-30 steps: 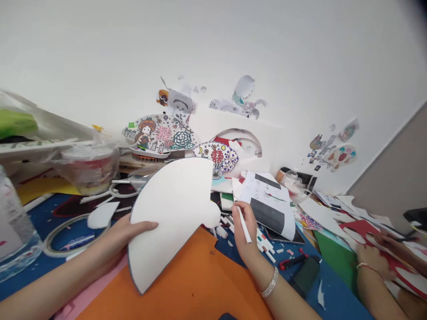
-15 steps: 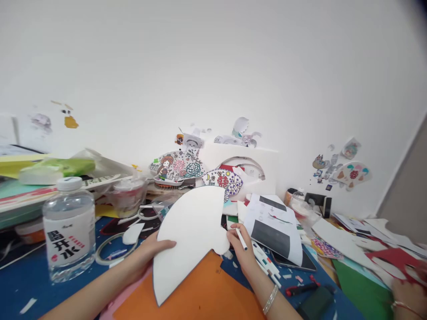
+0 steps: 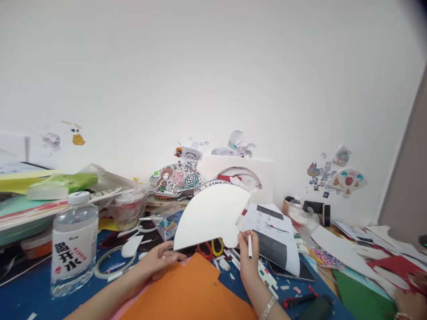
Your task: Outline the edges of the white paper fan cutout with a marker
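Fan cutout point(image 3: 211, 215) is held right of bottle point(image 3: 74, 249) reading 喝开水

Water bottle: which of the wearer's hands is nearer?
Left. The left hand, at the white fan shape, is right of the water bottle; the right hand, holding a white pen, is farther right.

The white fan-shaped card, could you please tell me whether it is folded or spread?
Spread: the white card shows its broad fan shape as one smooth face, with no crease visible.
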Motion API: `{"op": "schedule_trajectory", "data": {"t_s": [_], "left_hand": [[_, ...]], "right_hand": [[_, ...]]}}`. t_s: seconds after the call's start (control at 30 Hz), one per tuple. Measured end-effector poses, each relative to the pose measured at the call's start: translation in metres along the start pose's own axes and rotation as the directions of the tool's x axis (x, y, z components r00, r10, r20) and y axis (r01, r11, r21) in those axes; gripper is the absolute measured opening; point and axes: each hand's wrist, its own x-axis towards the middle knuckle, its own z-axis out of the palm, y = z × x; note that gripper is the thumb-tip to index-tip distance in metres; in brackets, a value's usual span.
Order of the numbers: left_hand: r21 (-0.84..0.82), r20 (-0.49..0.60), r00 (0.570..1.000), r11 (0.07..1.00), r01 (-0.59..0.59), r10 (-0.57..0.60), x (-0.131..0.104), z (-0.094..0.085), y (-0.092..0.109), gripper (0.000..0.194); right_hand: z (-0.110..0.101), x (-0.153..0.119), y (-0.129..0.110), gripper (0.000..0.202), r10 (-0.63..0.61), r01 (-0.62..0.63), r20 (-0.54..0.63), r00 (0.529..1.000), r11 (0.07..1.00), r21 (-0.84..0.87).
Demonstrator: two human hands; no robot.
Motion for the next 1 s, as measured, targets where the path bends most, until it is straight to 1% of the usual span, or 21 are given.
{"op": "schedule_trajectory", "data": {"t_s": [0.07, 0.1, 0.2, 0.27, 0.3, 0.37, 0.43, 0.47, 0.53, 0.63, 0.77, 0.8, 0.87, 0.93, 1.0], "left_hand": [[-0.012, -0.044, 0.999, 1.000, -0.008, 0.008, -0.001, 0.008, -0.002, 0.063], [-0.017, -0.070, 0.997, 1.000, -0.014, 0.013, -0.002, 0.013, -0.004, 0.062], [-0.004, -0.124, 0.992, 1.000, -0.012, 0.011, -0.001, 0.029, -0.009, 0.062], [0.026, -0.148, 0.988, 0.999, -0.031, 0.034, 0.000, 0.036, -0.011, 0.062], [0.046, -0.161, 0.984, 0.997, -0.062, 0.069, 0.001, 0.039, -0.010, 0.060], [0.061, -0.202, 0.964, 0.984, -0.165, 0.174, 0.003, 0.041, -0.009, 0.059], [0.028, -0.238, 0.937, 0.966, -0.256, 0.255, 0.005, 0.041, -0.006, 0.058], [0.023, -0.255, 0.926, 0.960, -0.281, 0.277, 0.006, 0.040, -0.006, 0.057], [0.083, -0.288, 0.909, 0.953, -0.290, 0.301, 0.007, 0.038, -0.007, 0.054], [0.246, -0.304, 0.893, 0.933, -0.263, 0.332, 0.007, 0.035, -0.011, 0.057], [0.294, -0.337, 0.888, 0.931, -0.217, 0.314, 0.002, 0.039, -0.013, 0.052], [0.299, -0.340, 0.890, 0.932, -0.204, 0.304, 0.000, 0.041, -0.013, 0.053], [0.299, -0.311, 0.910, 0.937, -0.179, 0.273, -0.003, 0.045, -0.010, 0.059], [0.246, -0.269, 0.931, 0.952, -0.182, 0.248, -0.004, 0.048, -0.005, 0.064], [0.173, -0.240, 0.943, 0.966, -0.194, 0.232, -0.004, 0.050, -0.001, 0.063]], "right_hand": [[0.003, -0.001, 0.002, 0.037, 0.071, -0.069, -0.016, 0.997, 0.993, 0.092], [0.005, -0.002, 0.003, 0.040, 0.125, -0.122, -0.014, 0.992, 0.981, 0.150], [0.013, -0.005, 0.005, 0.043, 0.285, -0.277, 0.022, 0.958, 0.909, 0.311], [0.017, -0.005, 0.004, 0.044, 0.341, -0.327, 0.031, 0.939, 0.867, 0.377], [0.019, -0.005, 0.003, 0.045, 0.356, -0.338, 0.031, 0.934, 0.852, 0.400], [0.021, -0.006, 0.001, 0.047, 0.376, -0.352, 0.034, 0.926, 0.829, 0.435], [0.024, -0.009, -0.002, 0.047, 0.378, -0.372, 0.082, 0.922, 0.812, 0.450], [0.026, -0.012, -0.003, 0.046, 0.370, -0.381, 0.116, 0.922, 0.808, 0.450], [0.031, -0.018, -0.004, 0.043, 0.349, -0.391, 0.176, 0.920, 0.804, 0.448], [0.037, -0.030, -0.005, 0.043, 0.352, -0.424, 0.237, 0.905, 0.787, 0.448], [0.039, -0.041, -0.006, 0.044, 0.371, -0.487, 0.339, 0.865, 0.784, 0.384], [0.039, -0.044, -0.006, 0.043, 0.370, -0.486, 0.345, 0.863, 0.794, 0.364], [0.040, -0.048, -0.006, 0.041, 0.368, -0.477, 0.343, 0.864, 0.814, 0.330], [0.042, -0.052, -0.005, 0.040, 0.366, -0.473, 0.345, 0.864, 0.825, 0.309], [0.046, -0.056, -0.002, 0.042, 0.350, -0.457, 0.347, 0.870, 0.837, 0.301]]}}
